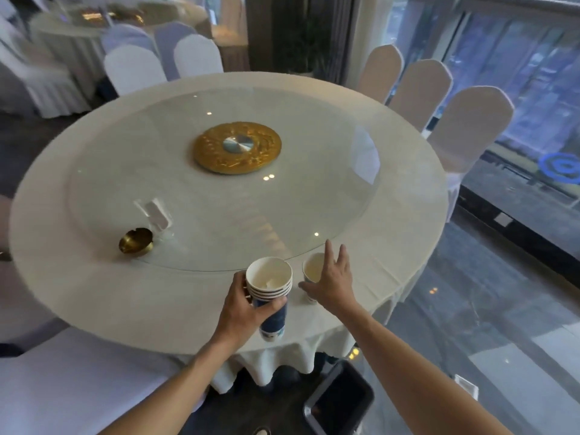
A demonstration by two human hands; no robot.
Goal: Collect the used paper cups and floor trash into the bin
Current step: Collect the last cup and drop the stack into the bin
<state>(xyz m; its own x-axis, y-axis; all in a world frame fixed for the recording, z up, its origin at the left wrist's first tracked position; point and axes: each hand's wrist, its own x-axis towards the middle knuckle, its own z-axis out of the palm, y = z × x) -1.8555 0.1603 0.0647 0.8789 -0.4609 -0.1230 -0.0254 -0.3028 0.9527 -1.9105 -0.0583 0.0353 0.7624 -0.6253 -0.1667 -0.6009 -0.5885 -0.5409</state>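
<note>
My left hand (243, 307) grips a stack of several nested paper cups (270, 287), white inside with blue printed sides, held over the near edge of the round table (94, 293). Just to the right a single paper cup (310, 266) stands upright on the tablecloth. My right hand (334, 279) is spread open right beside and partly over that cup, fingers apart, hiding its right side. A dark bin (339, 400) with a grey rim stands on the floor below the table edge, near my right forearm.
A glass turntable (219, 199) with a gold centre disc (237, 147) covers the table middle. A brass ashtray (135, 241) and a white holder (155, 213) sit at the left. Covered chairs (464, 127) ring the table; a white seat (62, 387) is at lower left.
</note>
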